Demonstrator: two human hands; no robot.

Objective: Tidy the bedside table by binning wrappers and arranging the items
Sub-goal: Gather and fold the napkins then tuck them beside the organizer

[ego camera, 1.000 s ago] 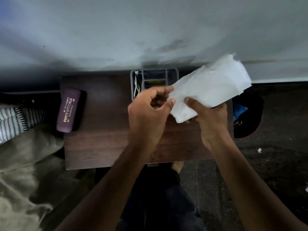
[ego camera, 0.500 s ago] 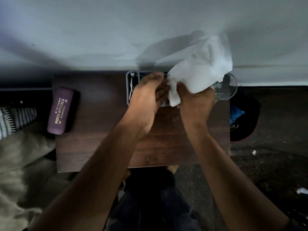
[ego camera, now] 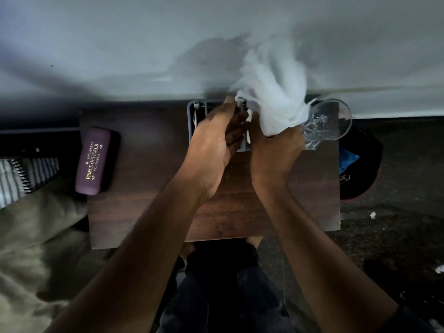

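Observation:
My right hand [ego camera: 274, 150] grips a crumpled white tissue [ego camera: 271, 92], which sticks up blurred above the fist at the back of the dark wooden bedside table [ego camera: 149, 207]. My left hand [ego camera: 213, 143] reaches over the grey organiser tray [ego camera: 192, 116] at the table's back edge, fingers extended into it beside the right hand; what they touch is hidden. White earphones [ego camera: 196, 109] lie in the tray's left slot. A clear glass [ego camera: 326, 123] lies tilted just right of my right hand.
A purple spectacle case [ego camera: 95, 159] lies at the table's left edge. A dark bin [ego camera: 360, 164] with blue contents stands on the floor to the right. Bedding [ego camera: 28, 236] lies to the left. The wall [ego camera: 120, 44] runs behind. Small white scraps [ego camera: 372, 214] dot the floor.
Both hands moved back toward the tray. The tissue, spread wide before, is now bunched in my right fist. The glass has come into view beside it.

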